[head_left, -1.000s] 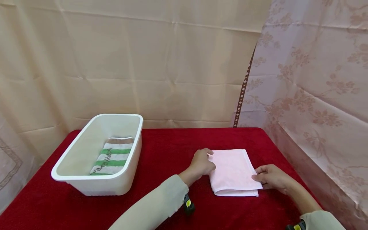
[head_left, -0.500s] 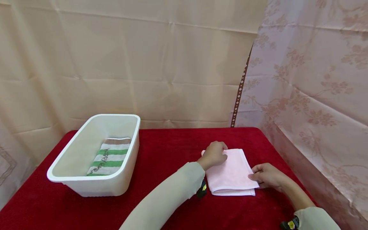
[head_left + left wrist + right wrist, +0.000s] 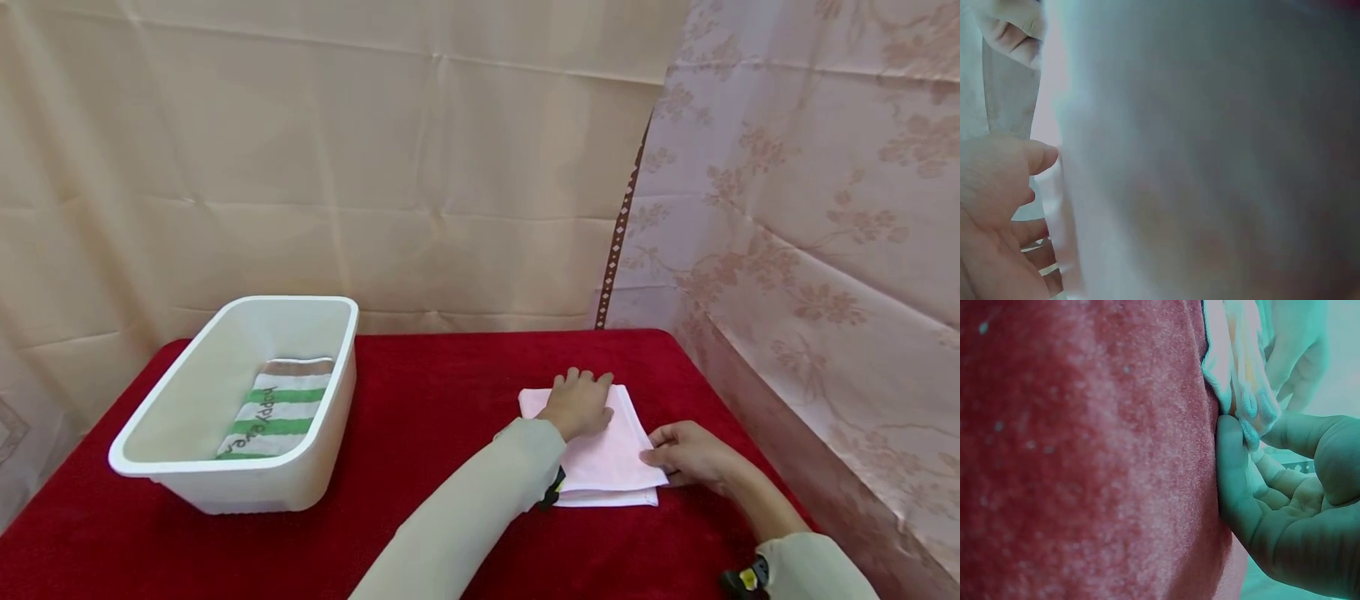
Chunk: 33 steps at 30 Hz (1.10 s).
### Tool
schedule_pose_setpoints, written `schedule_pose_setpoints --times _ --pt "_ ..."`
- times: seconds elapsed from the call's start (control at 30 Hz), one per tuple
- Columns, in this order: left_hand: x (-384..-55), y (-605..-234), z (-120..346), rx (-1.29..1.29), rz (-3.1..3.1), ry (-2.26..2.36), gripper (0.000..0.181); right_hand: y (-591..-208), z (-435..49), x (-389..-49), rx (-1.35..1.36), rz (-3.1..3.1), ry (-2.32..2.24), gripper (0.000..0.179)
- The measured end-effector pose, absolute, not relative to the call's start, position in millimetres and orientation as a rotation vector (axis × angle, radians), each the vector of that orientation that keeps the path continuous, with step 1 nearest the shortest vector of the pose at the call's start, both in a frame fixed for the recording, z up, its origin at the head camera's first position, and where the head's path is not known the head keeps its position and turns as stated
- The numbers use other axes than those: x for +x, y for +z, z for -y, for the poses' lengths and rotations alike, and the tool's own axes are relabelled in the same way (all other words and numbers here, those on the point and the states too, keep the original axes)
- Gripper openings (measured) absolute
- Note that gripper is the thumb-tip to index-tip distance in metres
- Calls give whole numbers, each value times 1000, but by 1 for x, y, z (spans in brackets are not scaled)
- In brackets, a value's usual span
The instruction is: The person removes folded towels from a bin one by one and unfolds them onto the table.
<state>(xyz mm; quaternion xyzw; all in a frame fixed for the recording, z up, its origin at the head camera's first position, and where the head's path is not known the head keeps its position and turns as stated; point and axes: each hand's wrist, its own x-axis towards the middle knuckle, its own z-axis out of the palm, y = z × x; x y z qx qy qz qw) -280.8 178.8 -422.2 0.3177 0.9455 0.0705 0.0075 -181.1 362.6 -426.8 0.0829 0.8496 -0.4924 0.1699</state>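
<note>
A folded pink towel (image 3: 617, 457) with white edging lies on the red-covered table. My left hand (image 3: 576, 407) rests on its upper part, fingers spread and pointing away from me. With my right hand (image 3: 693, 456) I pinch the towel's right edge close to its near corner. The right wrist view shows that thumb and index finger (image 3: 1230, 444) closing on the layered towel edge (image 3: 1217, 362). Pale, blurred towel (image 3: 1210, 125) fills most of the left wrist view. My left forearm covers the towel's near left part in the head view.
On the left of the table stands a deep white plastic basin (image 3: 225, 467). Inside it lies a towel (image 3: 281, 412) with green, white and brown stripes and lettering. Beige curtain (image 3: 390, 167) hangs behind the table, and floral cloth (image 3: 810, 208) hangs on the right.
My left hand has moved right from the towel's left edge onto its top, and its fingers have spread. The right hand keeps its pinch on the right edge. The view has shifted slightly.
</note>
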Motion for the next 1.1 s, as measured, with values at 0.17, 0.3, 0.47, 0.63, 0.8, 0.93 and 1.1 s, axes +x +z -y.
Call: schedule_pose_setpoints --times 0.17,0.3,0.47,0.63,0.8,0.93,1.1 --pt "-285 -430 -185 939 -2909 227 59 -429 -361 -182 189 -2393 -1436 21" --pt "-285 -433 -186 943 -2924 224 55 -430 -361 -183 167 -2385 -1449 20" --pt "-276 -428 -184 968 -2985 190 48 -431 -361 -183 147 -2378 -1455 19" --pt "-265 -421 -186 1073 -3052 137 49 -432 -362 -183 124 -2351 -1478 17" --pt "-262 -415 -189 1155 -3097 170 40 -429 -364 -182 107 -2329 -1490 18" --pt "-264 -411 -189 1223 -3085 284 29 -425 -366 -181 110 -2313 -1483 18" --pt "-264 -407 -187 1299 -3058 320 27 -424 -369 -182 114 -2313 -1470 17"
